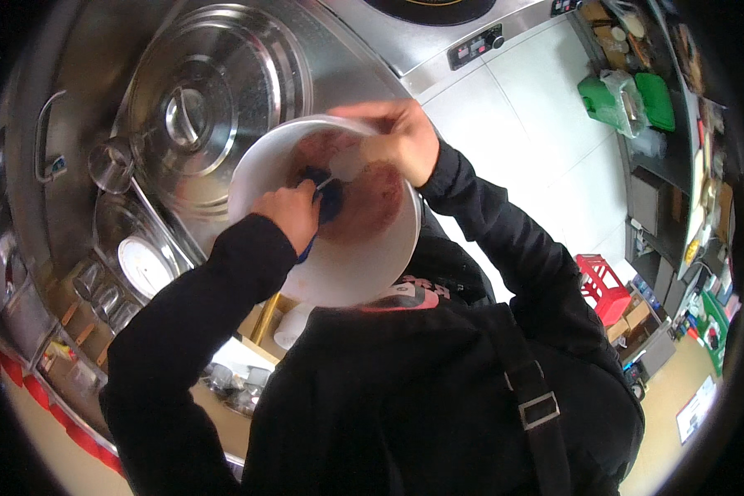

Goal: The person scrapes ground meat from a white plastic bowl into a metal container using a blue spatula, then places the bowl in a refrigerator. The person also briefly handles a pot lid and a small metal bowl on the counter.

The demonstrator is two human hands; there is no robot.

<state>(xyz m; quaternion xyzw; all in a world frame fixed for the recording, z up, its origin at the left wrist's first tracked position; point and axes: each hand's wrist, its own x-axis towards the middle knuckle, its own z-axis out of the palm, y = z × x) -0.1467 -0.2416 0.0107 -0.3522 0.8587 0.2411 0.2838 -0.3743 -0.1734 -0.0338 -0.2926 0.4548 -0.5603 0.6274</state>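
Observation:
A white plastic bucket [347,273] is tipped before my chest, its mouth facing me. Reddish-brown residue [372,211] coats its bottom and inner wall. My right hand [403,139] grips the rim at the upper right, partly blurred, with some fingers outside. Inside the mouth, my left hand [288,214] holds what looks like a spatula [345,167], with a thin pale shaft and whitish blade. Dark blue material [330,201] shows beside the left fingers; I cannot tell whether it is a handle or a cloth. The left fingertips are partly hidden.
A large round steel lid [223,93] lies on the steel counter at left, with a clear cup [110,166] beside it. An induction hob [434,9] with a control panel [476,46] stands ahead. Across the tiled floor [533,136] are shelves and a red crate [602,290].

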